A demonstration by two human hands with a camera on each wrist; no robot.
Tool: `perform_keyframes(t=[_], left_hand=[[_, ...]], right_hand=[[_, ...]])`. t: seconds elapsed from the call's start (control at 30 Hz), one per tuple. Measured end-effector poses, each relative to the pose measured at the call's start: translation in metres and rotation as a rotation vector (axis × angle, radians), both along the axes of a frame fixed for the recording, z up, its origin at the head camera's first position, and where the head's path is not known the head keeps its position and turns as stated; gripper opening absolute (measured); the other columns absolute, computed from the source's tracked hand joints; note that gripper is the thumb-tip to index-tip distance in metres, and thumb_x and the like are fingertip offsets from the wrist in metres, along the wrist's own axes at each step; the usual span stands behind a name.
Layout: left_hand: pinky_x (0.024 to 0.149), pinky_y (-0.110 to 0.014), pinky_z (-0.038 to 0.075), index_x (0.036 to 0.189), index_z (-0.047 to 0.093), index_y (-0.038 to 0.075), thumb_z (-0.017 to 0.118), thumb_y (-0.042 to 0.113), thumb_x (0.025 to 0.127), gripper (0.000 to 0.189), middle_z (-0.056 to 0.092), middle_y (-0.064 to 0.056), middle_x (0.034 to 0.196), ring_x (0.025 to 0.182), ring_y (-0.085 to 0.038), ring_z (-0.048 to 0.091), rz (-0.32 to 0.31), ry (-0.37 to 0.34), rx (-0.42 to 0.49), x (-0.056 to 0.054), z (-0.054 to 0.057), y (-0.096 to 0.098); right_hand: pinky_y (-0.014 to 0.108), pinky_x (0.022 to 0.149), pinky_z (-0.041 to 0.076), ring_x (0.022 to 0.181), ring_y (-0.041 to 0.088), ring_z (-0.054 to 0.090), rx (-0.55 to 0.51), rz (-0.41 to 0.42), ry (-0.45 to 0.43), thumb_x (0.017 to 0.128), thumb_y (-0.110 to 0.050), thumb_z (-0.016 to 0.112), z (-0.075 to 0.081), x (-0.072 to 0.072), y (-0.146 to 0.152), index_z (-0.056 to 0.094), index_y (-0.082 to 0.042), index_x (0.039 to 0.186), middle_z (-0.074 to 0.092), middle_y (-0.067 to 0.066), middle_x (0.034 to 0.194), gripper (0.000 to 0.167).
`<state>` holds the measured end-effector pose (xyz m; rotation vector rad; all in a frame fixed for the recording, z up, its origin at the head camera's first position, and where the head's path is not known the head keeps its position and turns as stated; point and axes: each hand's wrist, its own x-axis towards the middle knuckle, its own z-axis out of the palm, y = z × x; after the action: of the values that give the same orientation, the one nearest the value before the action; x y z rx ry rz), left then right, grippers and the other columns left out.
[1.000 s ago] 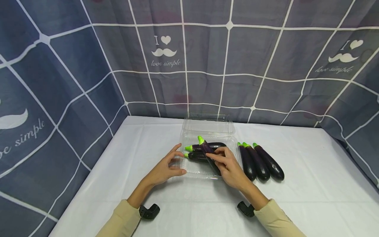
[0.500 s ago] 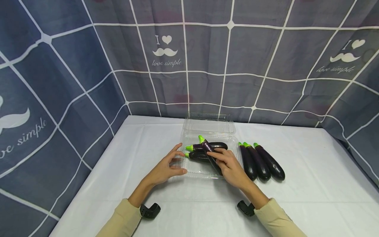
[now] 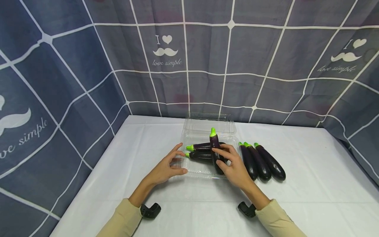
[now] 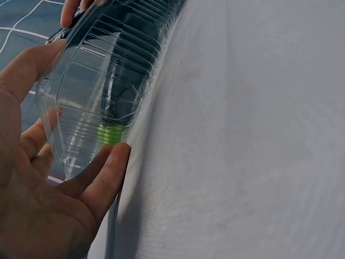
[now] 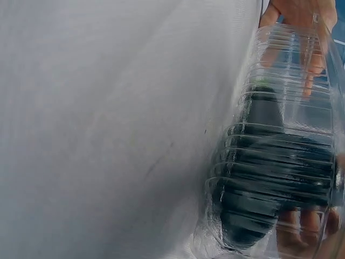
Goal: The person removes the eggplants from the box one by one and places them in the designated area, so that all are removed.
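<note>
In the head view my right hand (image 3: 234, 166) grips a dark eggplant (image 3: 214, 141) between thumb and fingers, its green stem pointing away from me. This eggplant lies crosswise over two others, an upper eggplant (image 3: 201, 146) and a lower eggplant (image 3: 201, 156), both inside a clear plastic clamshell box (image 3: 195, 171). My left hand (image 3: 164, 169) rests at the box's left side with fingers spread. In the left wrist view its thumb (image 4: 32, 65) is at the rim and its fingertips (image 4: 118, 154) touch the ribbed wall. The right wrist view shows dark eggplants (image 5: 264, 167) through the wall.
The box's clear lid (image 3: 208, 125) stands open at the back. Several more eggplants (image 3: 262, 163) lie side by side right of the box on the white-covered table (image 3: 319, 164). A grey checked curtain (image 3: 204, 89) hangs behind and at both sides.
The eggplant in my right hand has turned from a left-leaning slant to nearly straight away from me, its stem shifting right. My left hand has stayed at the box.
</note>
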<state>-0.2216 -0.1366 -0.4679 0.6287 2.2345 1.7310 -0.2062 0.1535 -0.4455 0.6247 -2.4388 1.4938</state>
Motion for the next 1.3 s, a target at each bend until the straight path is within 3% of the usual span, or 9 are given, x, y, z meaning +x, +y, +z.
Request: perform_keyframes(t=[0.3, 0.57, 0.67, 0.93, 1.3], left_hand=[[0.102, -0.046, 0.044, 0.128, 0.051, 0.001, 0.078, 0.016, 0.087, 0.052, 0.01, 0.006, 0.164, 0.137, -0.04, 0.034, 0.001, 0.001, -0.008, -0.0006, 0.0001, 0.0005], [0.101, -0.045, 0.044, 0.129, 0.051, 0.002, 0.079, 0.017, 0.086, 0.053, 0.01, 0.009, 0.163, 0.137, -0.039, 0.034, 0.005, -0.002, -0.017, -0.0005, 0.0015, 0.0008], [0.101, -0.045, 0.044, 0.129, 0.051, 0.002, 0.079, 0.016, 0.086, 0.053, 0.01, 0.008, 0.163, 0.137, -0.039, 0.034, 0.006, -0.001, -0.014, -0.0005, 0.0016, 0.0007], [0.1, -0.045, 0.045, 0.129, 0.051, 0.001, 0.078, 0.013, 0.086, 0.052, 0.01, -0.001, 0.164, 0.136, -0.042, 0.035, 0.001, 0.02, 0.0, -0.0014, 0.0005, 0.0008], [0.101, -0.047, 0.045, 0.13, 0.051, 0.001, 0.078, 0.013, 0.087, 0.052, 0.009, -0.002, 0.164, 0.136, -0.042, 0.034, -0.002, 0.018, -0.001, -0.0007, -0.0001, 0.0011]], right_hand=[[0.056, 0.098, 0.042, 0.127, 0.029, 0.041, -0.093, -0.019, -0.044, 0.094, -0.001, 0.065, 0.0005, 0.0003, 0.0024, 0.062, -0.007, 0.134, 0.042, 0.012, 0.137, 0.04], [0.022, 0.086, 0.048, 0.111, 0.021, 0.049, -0.205, -0.103, -0.1, 0.091, -0.006, 0.071, 0.0051, 0.0012, 0.0031, 0.061, -0.008, 0.135, 0.042, 0.01, 0.138, 0.045], [0.017, 0.082, 0.047, 0.109, 0.021, 0.049, -0.228, -0.099, -0.133, 0.09, -0.007, 0.071, 0.0069, 0.0006, 0.0044, 0.059, -0.009, 0.136, 0.043, 0.009, 0.14, 0.048], [0.017, 0.079, 0.047, 0.111, 0.025, 0.045, -0.313, -0.074, -0.175, 0.089, 0.0, 0.069, 0.0073, -0.0032, 0.0076, 0.055, -0.008, 0.14, 0.046, 0.009, 0.139, 0.054], [0.025, 0.08, 0.053, 0.107, 0.027, 0.057, -0.358, -0.038, -0.169, 0.089, 0.003, 0.066, 0.0082, -0.0002, 0.0082, 0.057, -0.005, 0.137, 0.05, 0.014, 0.132, 0.05]])
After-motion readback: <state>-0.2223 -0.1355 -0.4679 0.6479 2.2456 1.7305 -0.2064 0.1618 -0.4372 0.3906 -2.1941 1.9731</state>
